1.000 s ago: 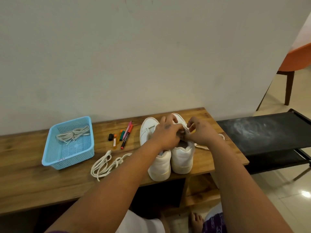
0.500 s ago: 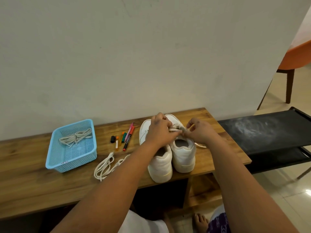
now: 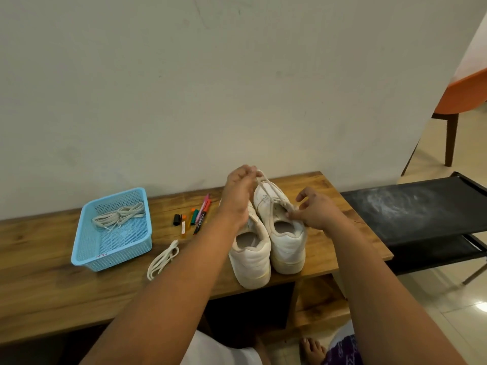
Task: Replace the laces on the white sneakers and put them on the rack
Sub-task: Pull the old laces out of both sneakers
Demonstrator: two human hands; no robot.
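Observation:
Two white sneakers stand side by side on the wooden bench [image 3: 342,233], heels toward me: the left sneaker [image 3: 250,259] and the right sneaker [image 3: 286,241]. My left hand [image 3: 238,191] is raised above the toes and pinches a white lace [image 3: 274,196] that runs taut down to the right sneaker's eyelets. My right hand [image 3: 313,212] pinches the lace at the sneaker's right side near the collar. A loose white lace [image 3: 163,259] lies on the bench left of my left forearm. The black shoe rack [image 3: 421,206] stands to the right of the bench.
A light blue plastic basket [image 3: 87,248] holding a bundle of laces [image 3: 118,216] sits at the bench's left. Several coloured markers [image 3: 196,214] lie between basket and sneakers. A wall runs close behind. An orange chair [image 3: 461,96] stands far right on the tiled floor.
My left hand has lifted up and back, drawing the lace out taut from the right sneaker. My right hand has shifted to the sneaker's right side. The sneakers have stayed in place.

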